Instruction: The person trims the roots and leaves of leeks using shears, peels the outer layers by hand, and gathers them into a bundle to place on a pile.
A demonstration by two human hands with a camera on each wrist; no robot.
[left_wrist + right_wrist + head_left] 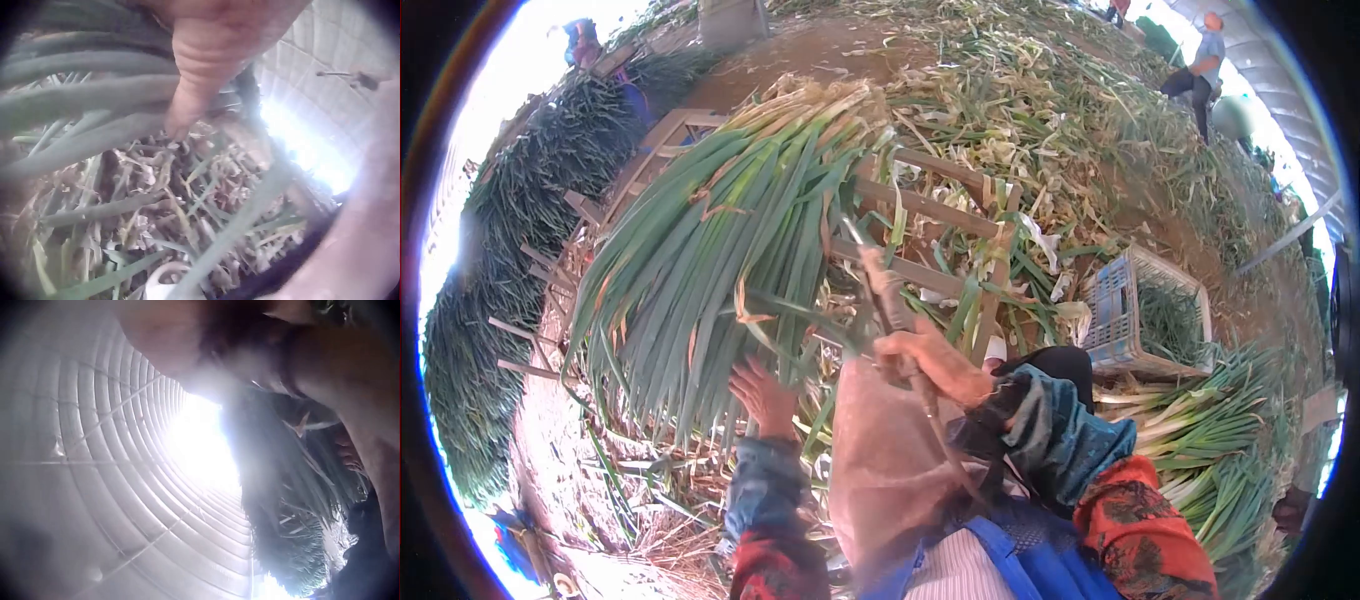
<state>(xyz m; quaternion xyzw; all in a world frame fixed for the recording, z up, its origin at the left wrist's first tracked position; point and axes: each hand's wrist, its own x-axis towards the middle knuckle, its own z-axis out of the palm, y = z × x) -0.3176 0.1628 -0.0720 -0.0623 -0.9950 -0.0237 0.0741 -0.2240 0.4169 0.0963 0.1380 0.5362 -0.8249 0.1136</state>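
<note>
A large bundle of green onions [710, 230] lies over a wooden rack [935, 212], roots at the far end and leaves hanging towards me. My left hand [763, 398] is at the near leaf ends, fingers spread against the greens. In the left wrist view the thumb of that hand [206, 56] points down beside long leaves [87, 94]. My right hand [945, 362] grips a wand with a thin metal tip and a wrapped handle [884, 285], angled up towards the onions. The right wrist view shows part of the hand [169, 337], with the wand hidden.
Peeled leaf litter [1010, 120] covers the ground beyond the rack. A plastic crate [1112, 310] with greens stands at right, above more green onions [1200, 440]. Dark green onions [550, 170] are heaped along the left. A person [1203, 70] is at the far right.
</note>
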